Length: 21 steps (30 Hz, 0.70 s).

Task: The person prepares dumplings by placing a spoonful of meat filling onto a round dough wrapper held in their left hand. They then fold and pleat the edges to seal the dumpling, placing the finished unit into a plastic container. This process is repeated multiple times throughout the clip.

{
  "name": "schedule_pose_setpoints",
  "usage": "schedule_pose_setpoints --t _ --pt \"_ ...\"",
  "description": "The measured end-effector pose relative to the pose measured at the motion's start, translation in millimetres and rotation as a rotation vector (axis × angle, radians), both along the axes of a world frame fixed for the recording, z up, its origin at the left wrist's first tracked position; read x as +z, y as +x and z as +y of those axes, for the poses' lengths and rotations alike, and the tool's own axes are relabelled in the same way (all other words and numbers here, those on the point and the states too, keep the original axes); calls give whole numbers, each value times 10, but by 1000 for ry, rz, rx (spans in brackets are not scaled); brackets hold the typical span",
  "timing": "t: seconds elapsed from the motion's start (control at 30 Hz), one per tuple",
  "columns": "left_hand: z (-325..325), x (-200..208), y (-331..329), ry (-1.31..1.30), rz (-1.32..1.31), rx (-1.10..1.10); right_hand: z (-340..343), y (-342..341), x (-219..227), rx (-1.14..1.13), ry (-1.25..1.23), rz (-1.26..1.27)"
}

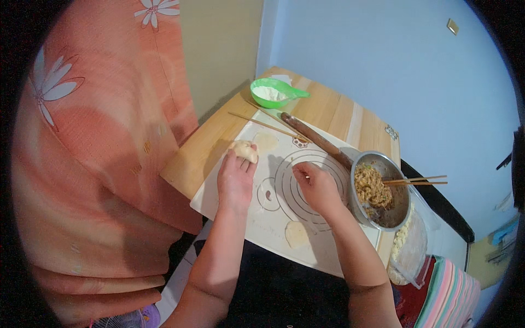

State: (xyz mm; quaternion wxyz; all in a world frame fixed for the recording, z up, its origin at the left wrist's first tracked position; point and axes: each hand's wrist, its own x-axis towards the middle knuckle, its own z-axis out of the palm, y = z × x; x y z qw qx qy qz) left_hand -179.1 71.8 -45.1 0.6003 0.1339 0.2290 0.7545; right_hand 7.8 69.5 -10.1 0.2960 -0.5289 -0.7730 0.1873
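Note:
My left hand (236,177) is closed around a pale, rounded dough bun (244,150), held over the left part of the white kneading mat (262,235). Above the printed rings on the mat is my right hand (318,188), its fingers curled and pinched together. Anything between those fingertips is too small to make out. One flat dough wrapper (266,141) lies just beyond the bun. A second wrapper (298,234) rests near the mat's front edge, between my forearms.
A metal bowl (407,205) of minced filling (373,186) stands at the right, with chopsticks (418,180) in it. The rolling pin (322,142) and thin wooden sticks (268,127) lie farther back. A green bowl (294,94) holds white flour. An orange curtain (109,164) hangs at left.

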Motion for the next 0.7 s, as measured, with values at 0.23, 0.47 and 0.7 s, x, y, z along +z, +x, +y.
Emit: schedule_pose_setpoints --t 0.23,0.47,0.7 --pt "31 -48 -209 -11 -63 30 1053 -433 -205 -39 176 -11" --pt "116 -139 -245 -36 -79 11 2324 -804 -264 3 399 -28" --pt "127 -207 -346 -70 -3 -1 3313 -794 -349 -31 45 -416"
